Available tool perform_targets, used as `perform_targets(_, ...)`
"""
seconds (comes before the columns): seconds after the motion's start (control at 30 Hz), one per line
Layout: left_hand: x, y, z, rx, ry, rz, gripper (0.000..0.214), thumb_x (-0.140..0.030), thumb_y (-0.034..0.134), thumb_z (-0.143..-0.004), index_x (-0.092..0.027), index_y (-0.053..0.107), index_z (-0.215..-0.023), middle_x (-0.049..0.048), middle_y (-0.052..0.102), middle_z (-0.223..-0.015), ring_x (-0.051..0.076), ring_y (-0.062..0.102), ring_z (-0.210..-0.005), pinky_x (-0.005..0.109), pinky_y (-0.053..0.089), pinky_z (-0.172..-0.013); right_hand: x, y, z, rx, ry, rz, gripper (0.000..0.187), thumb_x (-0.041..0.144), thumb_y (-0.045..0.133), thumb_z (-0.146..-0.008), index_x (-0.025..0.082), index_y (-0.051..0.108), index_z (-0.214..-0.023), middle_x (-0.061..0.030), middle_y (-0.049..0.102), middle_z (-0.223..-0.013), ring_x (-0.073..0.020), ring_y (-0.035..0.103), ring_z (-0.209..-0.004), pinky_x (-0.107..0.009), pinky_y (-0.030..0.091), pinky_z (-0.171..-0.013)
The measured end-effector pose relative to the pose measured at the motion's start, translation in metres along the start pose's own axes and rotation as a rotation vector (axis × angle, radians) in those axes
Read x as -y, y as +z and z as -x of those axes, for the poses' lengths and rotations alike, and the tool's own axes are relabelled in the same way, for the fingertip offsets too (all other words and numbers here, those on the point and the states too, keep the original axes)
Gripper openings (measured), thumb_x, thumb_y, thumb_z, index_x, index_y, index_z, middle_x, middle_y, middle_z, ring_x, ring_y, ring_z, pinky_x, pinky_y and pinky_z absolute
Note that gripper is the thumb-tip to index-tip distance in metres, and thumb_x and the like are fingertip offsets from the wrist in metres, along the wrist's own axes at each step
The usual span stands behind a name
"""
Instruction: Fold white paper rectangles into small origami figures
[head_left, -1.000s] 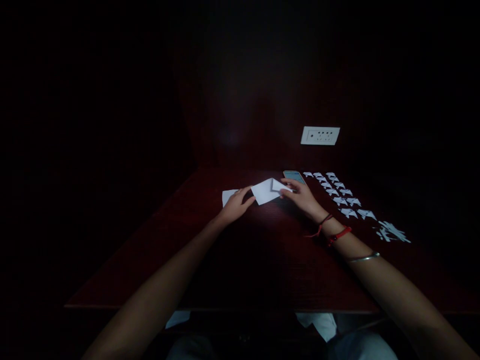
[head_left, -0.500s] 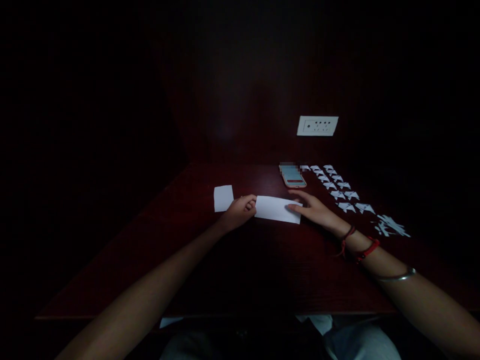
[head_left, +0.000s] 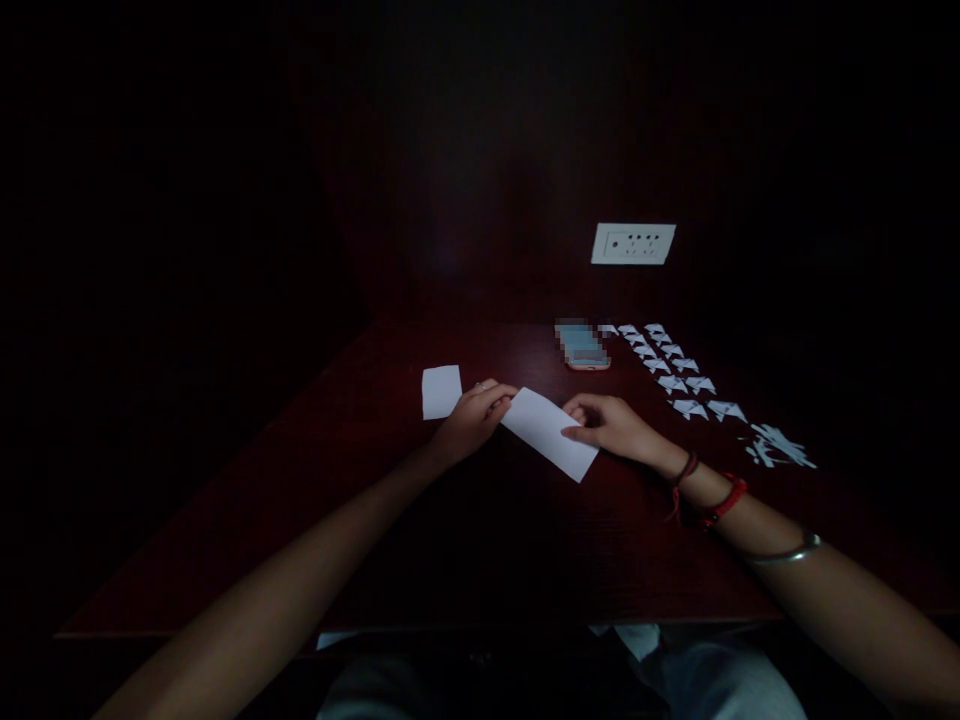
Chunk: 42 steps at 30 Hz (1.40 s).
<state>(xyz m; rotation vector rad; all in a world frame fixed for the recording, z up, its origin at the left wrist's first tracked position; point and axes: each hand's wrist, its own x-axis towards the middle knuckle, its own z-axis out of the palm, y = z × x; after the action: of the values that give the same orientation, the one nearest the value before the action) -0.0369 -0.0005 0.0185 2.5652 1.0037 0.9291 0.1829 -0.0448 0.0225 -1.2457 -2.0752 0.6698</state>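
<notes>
A white oblong sheet of paper (head_left: 549, 436) slants between my two hands, its right end lower than its left. My left hand (head_left: 474, 415) pinches the paper's upper left corner between thumb and fingers. At the other end, my right hand (head_left: 604, 425) grips the paper with the thumb on top and the fingers behind it. Just left of my left hand, a squarish piece of white paper (head_left: 441, 391) lies flat on the dark red table (head_left: 315, 480).
A phone (head_left: 583, 345) lies beyond my hands. To the right, small folded paper pieces (head_left: 671, 384) stand in two rows, with a heap of thin paper strips (head_left: 780, 446) nearer me. A socket panel (head_left: 634, 243) is on the back wall.
The oblong paper has turned so that its right end points lower, toward me. My right hand's fingers have curled in closer around it. The view has shifted slightly.
</notes>
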Motion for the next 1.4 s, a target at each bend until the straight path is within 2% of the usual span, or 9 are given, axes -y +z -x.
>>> perform_targets(0.17,-0.009,0.003,0.001,0.029,0.068,0.032,0.020,-0.018,0.035,-0.082,-0.020,0.051,-0.093,0.0000,0.051,-0.085,0.012,0.047,-0.080,0.025,0.037,-0.074,0.001,0.007,-0.002,-0.059,-0.024,-0.080,0.033,0.023,0.055,-0.066,0.016,0.052,-0.098,-0.0009,0.057,-0.075,-0.0098,0.050,-0.065,-0.023,0.041,-0.062)
perform_targets(0.3,-0.012,0.006,0.001,0.019,0.097,0.042,0.022,-0.016,0.037,-0.082,-0.022,0.048,-0.100,-0.0002,0.050,-0.088,0.011,0.047,-0.082,0.025,0.038,-0.075,-0.002,0.010,-0.003,-0.061,0.004,-0.105,0.025,0.022,0.053,-0.067,0.017,0.057,-0.091,-0.0004,0.057,-0.073,-0.0103,0.050,-0.064,-0.022,0.040,-0.059)
perform_targets(0.47,-0.011,0.004,0.002,-0.068,0.121,-0.065,0.032,-0.016,0.043,-0.079,-0.022,0.041,-0.111,0.0032,0.044,-0.102,0.013,0.044,-0.093,0.028,0.036,-0.082,-0.009,0.012,-0.005,-0.149,0.137,-0.182,0.016,0.023,0.051,-0.066,0.014,0.056,-0.078,0.0003,0.056,-0.065,-0.0093,0.049,-0.057,-0.020,0.039,-0.053)
perform_targets(0.6,-0.013,0.003,0.007,0.152,0.220,-0.128,0.027,-0.024,0.041,-0.082,-0.023,0.044,-0.108,0.0017,0.045,-0.107,0.014,0.044,-0.097,0.029,0.035,-0.083,-0.014,0.010,-0.005,-0.161,0.202,-0.104,0.012,0.023,0.051,-0.064,0.014,0.056,-0.071,0.0014,0.055,-0.058,-0.0087,0.048,-0.053,-0.020,0.038,-0.051)
perform_targets(0.7,-0.012,0.005,0.011,0.299,0.264,-0.162,0.027,-0.028,0.039,-0.083,-0.025,0.044,-0.109,0.0008,0.046,-0.111,0.014,0.043,-0.099,0.030,0.033,-0.084,-0.015,0.009,-0.004,-0.151,0.149,-0.024,0.013,0.019,0.052,-0.062,0.015,0.057,-0.074,0.0006,0.057,-0.064,-0.0089,0.050,-0.056,-0.020,0.039,-0.054)
perform_targets(0.77,-0.010,0.006,0.012,0.329,0.257,-0.179,0.028,-0.030,0.038,-0.083,-0.027,0.044,-0.111,0.0010,0.045,-0.113,0.015,0.042,-0.102,0.031,0.031,-0.086,-0.014,0.008,-0.003,-0.161,0.099,0.026,0.017,0.016,0.052,-0.061,0.016,0.057,-0.078,0.0003,0.058,-0.067,-0.0090,0.051,-0.058,-0.020,0.039,-0.056)
perform_targets(1.0,-0.002,0.008,0.011,0.341,0.208,-0.220,0.029,-0.034,0.039,-0.083,-0.030,0.045,-0.111,0.0006,0.041,-0.119,0.016,0.036,-0.109,0.032,0.028,-0.088,-0.012,0.006,-0.004,-0.150,-0.027,0.112,0.037,0.009,0.049,-0.063,0.017,0.057,-0.098,-0.0016,0.060,-0.078,-0.0105,0.053,-0.067,-0.023,0.041,-0.064)
perform_targets(1.17,-0.001,0.007,0.010,0.341,0.208,-0.219,0.031,-0.033,0.037,-0.083,-0.026,0.044,-0.113,0.0012,0.044,-0.119,0.015,0.036,-0.109,0.031,0.027,-0.090,-0.010,0.003,-0.003,-0.099,-0.165,0.194,0.031,0.007,0.047,-0.066,0.018,0.060,-0.092,-0.0022,0.060,-0.079,-0.0113,0.053,-0.070,-0.024,0.042,-0.066)
perform_targets(1.4,-0.004,0.000,0.010,0.344,0.195,-0.254,0.031,-0.032,0.038,-0.083,-0.025,0.043,-0.113,0.0014,0.046,-0.113,0.016,0.041,-0.103,0.030,0.031,-0.085,-0.002,0.000,0.001,0.017,-0.318,0.248,0.031,0.004,0.042,-0.070,0.018,0.060,-0.091,-0.0037,0.058,-0.093,-0.0124,0.053,-0.085,-0.027,0.040,-0.079)
